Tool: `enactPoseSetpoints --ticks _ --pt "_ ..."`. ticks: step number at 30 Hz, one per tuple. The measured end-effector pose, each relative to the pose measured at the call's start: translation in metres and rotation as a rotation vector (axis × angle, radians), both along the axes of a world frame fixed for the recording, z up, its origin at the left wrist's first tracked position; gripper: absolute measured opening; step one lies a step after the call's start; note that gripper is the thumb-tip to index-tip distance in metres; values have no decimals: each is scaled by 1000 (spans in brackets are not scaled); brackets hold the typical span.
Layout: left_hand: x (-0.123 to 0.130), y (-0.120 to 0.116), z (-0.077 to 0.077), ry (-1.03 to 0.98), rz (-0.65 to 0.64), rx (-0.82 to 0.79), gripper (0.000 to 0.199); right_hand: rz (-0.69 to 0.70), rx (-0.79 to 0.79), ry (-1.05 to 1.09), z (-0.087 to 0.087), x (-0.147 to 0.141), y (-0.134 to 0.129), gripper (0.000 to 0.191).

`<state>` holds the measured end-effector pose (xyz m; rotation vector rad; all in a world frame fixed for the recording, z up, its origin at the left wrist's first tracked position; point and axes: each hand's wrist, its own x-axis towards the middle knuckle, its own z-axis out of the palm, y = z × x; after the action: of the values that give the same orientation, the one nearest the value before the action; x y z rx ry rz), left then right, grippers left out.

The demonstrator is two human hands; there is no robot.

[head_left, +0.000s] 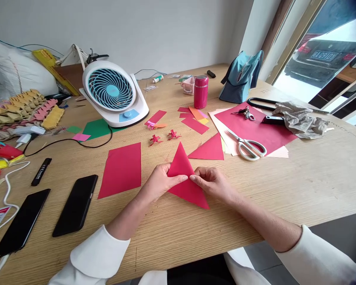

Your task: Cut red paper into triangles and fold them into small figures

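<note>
A red triangle of folded paper (pixel 182 194) is held up between my two hands, just above the table. My left hand (pixel 163 180) grips its left side, thumb on the front and fingers behind. On the right edge, my right hand (pixel 209 182) pinches it with the thumb in front; the thumb tips nearly meet. A flat red sheet (pixel 121 170) lies left of my left hand. Beyond the held paper are two small folded red paper figures (pixel 156 139) and a red paper triangle (pixel 209 149).
White-handled scissors (pixel 252 150) rest on stacked paper (pixel 231 146) at the right, near keys (pixel 246 114) and crumpled paper (pixel 302 118). A fan (pixel 111 91), a red flask (pixel 201 93) and a blue bag (pixel 243 77) stand farther back. Two phones (pixel 75 206) and a marker (pixel 41 172) lie left.
</note>
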<state>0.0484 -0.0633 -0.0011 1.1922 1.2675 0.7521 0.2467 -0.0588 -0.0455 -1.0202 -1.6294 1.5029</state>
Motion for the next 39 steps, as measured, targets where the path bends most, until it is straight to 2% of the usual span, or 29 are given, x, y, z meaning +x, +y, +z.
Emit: enactPoseSetpoints --ticks 3,8,12,17,20,23,26,35,39 --pt "2 0 -8 108 -25 63 35 -40 31 -50 -1 -2 1 46" --pt "-1 3 -18 222 -25 97 30 -14 10 -74 1 -3 1 44" --pt "-3 3 -16 133 -37 36 29 7 9 -84 1 -1 2 44" --pt "-5 5 -11 -147 10 -90 39 -4 -36 84 3 3 2 25" --pt "-8 7 -9 -275 17 -148 46 -21 135 130 6 5 1 21" --pt "-9 8 -9 -369 -20 -196 48 -12 361 56 9 7 0 18" --pt "-8 7 -10 -403 -66 -223 45 -30 505 -31 11 8 -2 20" --pt "-9 7 -10 -413 -158 -223 41 7 575 -31 14 9 0 12" --pt "-11 7 -11 -376 -124 -246 43 43 576 -31 15 10 -1 9"
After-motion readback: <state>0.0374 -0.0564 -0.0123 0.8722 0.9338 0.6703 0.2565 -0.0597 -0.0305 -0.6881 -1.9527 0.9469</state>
